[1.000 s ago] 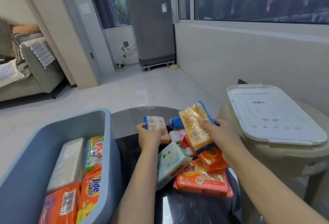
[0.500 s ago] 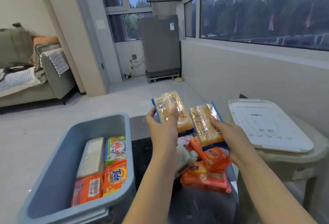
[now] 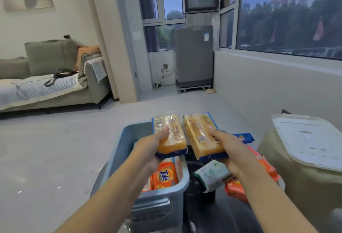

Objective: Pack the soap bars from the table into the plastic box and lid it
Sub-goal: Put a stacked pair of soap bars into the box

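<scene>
My left hand [image 3: 150, 147] grips a yellow soap bar in clear and blue wrap [image 3: 169, 134], held up over the blue-grey plastic box [image 3: 167, 193]. Beside it, my right hand [image 3: 228, 146] grips a second yellow soap bar [image 3: 200, 136] above the dark table [image 3: 196, 201]. An orange Tide bar [image 3: 164, 175] lies in the box. On the table lie a white and green bar [image 3: 212, 174], orange bars [image 3: 236, 188] and a blue pack [image 3: 243, 137]. The white lid [image 3: 311, 138] rests on a beige stool at the right.
The beige stool [image 3: 296, 186] stands close to the table's right side. A grey sofa [image 3: 55, 77] is far left and a grey washing machine [image 3: 194, 57] stands by the far windows. Pale floor stretches out left of the box.
Both hands lifted their yellow soap bars from the pile and brought them side by side, higher and further left, over the box edge. The view tilted upward.
</scene>
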`<state>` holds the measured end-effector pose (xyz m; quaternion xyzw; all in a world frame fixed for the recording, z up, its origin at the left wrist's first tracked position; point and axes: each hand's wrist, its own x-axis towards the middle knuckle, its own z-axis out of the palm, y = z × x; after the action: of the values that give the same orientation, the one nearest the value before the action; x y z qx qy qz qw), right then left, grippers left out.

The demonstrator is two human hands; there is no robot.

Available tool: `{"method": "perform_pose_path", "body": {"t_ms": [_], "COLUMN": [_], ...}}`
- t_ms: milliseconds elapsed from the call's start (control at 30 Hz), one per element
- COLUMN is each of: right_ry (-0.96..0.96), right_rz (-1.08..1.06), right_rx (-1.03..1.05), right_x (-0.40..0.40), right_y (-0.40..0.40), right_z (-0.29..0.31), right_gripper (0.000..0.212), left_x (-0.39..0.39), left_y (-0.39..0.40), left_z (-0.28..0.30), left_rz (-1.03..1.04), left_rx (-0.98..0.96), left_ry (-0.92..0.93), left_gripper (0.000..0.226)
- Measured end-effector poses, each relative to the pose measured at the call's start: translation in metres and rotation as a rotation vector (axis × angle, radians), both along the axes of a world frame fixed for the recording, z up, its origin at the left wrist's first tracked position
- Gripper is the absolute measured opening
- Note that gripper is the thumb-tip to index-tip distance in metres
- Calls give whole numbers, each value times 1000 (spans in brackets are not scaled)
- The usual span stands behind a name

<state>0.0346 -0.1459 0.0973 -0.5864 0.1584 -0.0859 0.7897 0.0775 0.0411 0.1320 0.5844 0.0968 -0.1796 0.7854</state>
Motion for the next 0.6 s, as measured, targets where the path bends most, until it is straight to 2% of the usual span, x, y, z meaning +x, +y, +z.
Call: {"method": "perform_pose_path", "body": {"t_ms": [133,267,400,600], "right_ry": [-39,-50,-31,-13], "right_rz": [68,41,28,23], "right_rx": [6,-6,-54,-94], "right_x": [15,26,33,36], "right_y": [26,40,46,47], "right_z": [3,2,-1,-4], "right_gripper": [25,20,21,27], "left_x": [29,51,67,81], "left_y": [22,26,18,6], "left_z": [-6,-23,-45,-53], "left_rz": [-3,4,-6,-38], "left_rx": [64,181,367,521], "left_ry": [81,121,85,10], "left_gripper": [19,25,37,46]}}
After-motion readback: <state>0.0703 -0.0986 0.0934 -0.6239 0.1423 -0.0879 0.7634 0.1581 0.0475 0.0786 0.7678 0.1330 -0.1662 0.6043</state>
